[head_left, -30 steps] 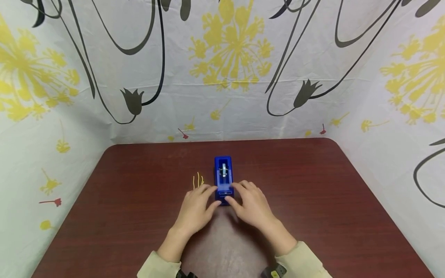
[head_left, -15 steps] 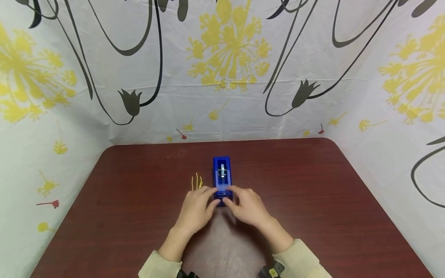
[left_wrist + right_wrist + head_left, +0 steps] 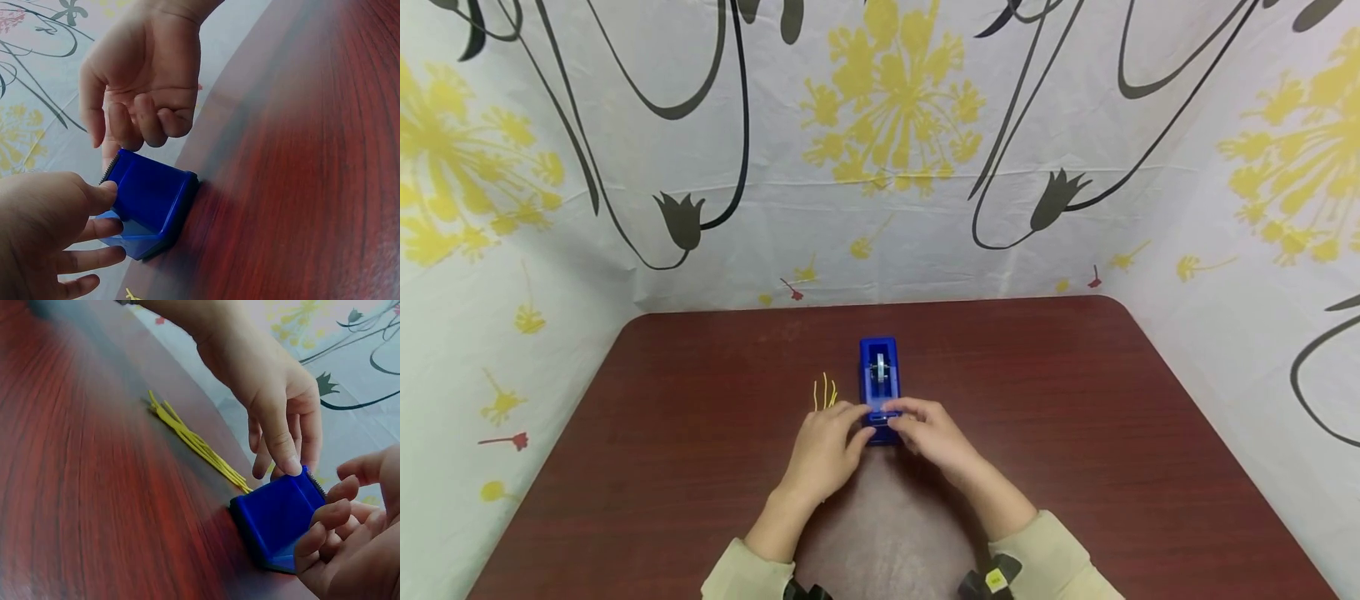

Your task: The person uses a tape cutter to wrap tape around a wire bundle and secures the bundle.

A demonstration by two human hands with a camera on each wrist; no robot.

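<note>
A blue tape dispenser [image 3: 880, 379] lies on the dark red-brown table with its toothed cutter end toward me. A narrow roll [image 3: 881, 368] sits in its well. My left hand [image 3: 826, 450] grips the dispenser's left side near the cutter, its thumb at the front corner. On the other side my right hand [image 3: 938, 437] reaches over the cutter end. Its thumb and index finger stay apart, while the other fingers bend loosely, as the left wrist view shows. I cannot make out any tape between them. Several thin yellow strands [image 3: 194, 440] lie left of the dispenser, partly behind my left hand.
The wood-grain table [image 3: 715, 367] has rounded far corners. A pale cloth [image 3: 880, 242] printed with flowers hangs behind it and along both sides. Cameras are strapped at both wrists, one [image 3: 992, 577] showing below the right sleeve.
My right hand has moved left and inward over the cutter end, and its other fingers have bent under. The left hand keeps its place on the dispenser, which stays put.
</note>
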